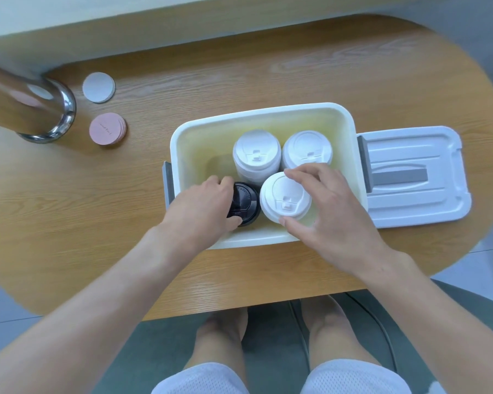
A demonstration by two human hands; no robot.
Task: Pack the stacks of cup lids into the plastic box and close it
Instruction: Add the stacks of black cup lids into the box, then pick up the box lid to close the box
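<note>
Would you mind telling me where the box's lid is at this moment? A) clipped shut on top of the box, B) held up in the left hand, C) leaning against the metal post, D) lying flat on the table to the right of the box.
D: the box lid lies flat on the table just right of the open plastic box, while both hands are busy with lid stacks inside the box.

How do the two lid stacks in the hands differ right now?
The black lid stack is dark and sits near left in the box, gripped by the left hand; the white lid stack is near right, gripped by the right hand. The black top looks lower and smaller than the white one. Both stand upright inside the box.
</note>
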